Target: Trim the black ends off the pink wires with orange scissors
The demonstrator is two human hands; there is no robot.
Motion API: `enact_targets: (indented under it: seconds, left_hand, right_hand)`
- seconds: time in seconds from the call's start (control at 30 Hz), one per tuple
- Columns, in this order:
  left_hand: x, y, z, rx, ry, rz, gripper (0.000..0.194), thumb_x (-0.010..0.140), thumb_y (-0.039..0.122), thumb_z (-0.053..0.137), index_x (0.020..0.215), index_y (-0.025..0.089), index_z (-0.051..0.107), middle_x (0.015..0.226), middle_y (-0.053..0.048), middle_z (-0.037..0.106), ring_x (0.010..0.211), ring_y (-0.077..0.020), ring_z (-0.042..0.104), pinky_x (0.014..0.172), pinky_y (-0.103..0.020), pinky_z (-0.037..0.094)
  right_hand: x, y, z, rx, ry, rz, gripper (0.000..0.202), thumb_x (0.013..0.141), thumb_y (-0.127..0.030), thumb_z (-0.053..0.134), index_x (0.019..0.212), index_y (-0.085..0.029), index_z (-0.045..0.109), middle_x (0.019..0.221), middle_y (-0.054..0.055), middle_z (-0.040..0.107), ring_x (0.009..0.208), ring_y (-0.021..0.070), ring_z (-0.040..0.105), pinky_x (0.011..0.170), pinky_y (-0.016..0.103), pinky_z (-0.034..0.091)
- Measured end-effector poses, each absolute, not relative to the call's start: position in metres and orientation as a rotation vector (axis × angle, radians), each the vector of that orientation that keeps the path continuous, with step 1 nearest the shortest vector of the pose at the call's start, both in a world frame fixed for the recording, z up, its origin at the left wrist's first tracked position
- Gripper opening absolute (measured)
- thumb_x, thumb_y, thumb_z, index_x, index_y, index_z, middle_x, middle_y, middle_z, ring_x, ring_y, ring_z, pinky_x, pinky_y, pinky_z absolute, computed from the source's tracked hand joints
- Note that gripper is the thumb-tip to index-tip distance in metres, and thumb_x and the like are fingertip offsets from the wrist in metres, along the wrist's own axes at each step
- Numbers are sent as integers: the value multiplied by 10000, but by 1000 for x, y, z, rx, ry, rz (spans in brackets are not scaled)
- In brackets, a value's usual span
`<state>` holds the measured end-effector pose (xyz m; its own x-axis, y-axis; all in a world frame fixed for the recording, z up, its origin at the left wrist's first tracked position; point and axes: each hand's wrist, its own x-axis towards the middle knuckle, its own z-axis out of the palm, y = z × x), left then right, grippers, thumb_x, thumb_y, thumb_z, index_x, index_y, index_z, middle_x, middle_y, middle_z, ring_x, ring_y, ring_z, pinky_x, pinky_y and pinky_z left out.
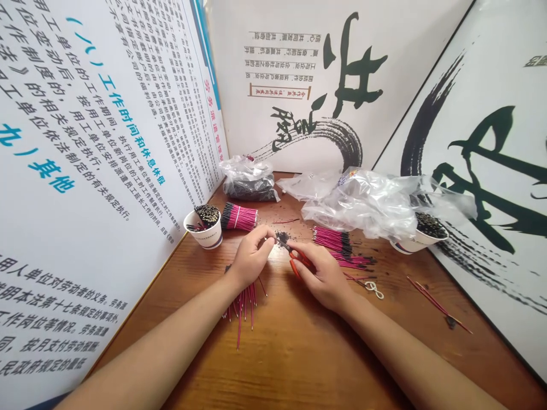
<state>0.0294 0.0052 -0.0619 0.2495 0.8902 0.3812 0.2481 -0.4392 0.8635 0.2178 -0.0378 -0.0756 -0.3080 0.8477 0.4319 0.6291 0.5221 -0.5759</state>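
Note:
My right hand (322, 270) is closed round the red-orange handles of small scissors (294, 269), whose dark blades point left toward my left hand (253, 256). The thumb and fingers of that left hand are pinched together at the blade tips. Whatever they hold is too small to make out. Below my left wrist a loose group of magenta wires (245, 304) lies fanned out, partly hidden by the forearm. Small black scraps (282, 236) are scattered on the table just behind the blades. To the right of my right hand lie stacked magenta wires with black ends (333, 239).
A white paper cup (209, 239) full of black-ended pieces stands left, beside a tied wire bundle (240, 216). Another filled cup (412, 244) leans under clear plastic bags (363, 202). A bag of black parts (250, 185) sits behind. Loose wires (438, 302) lie right. Printed panels surround the table.

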Motion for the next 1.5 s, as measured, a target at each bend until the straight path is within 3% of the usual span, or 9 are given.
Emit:
enact_targets:
  seconds: [1.5]
  left_hand:
    - [29,6,-62,1832,1070,1132,172,856,264,435,729,169,501,720,-2,485,705,-147,443,679,-275,353]
  right_hand:
    - [218,-38,-75,-1216,-2017,453,302,943,-251,530,1236,-242,601,1030,48,699,897,203,590,830,354,424]
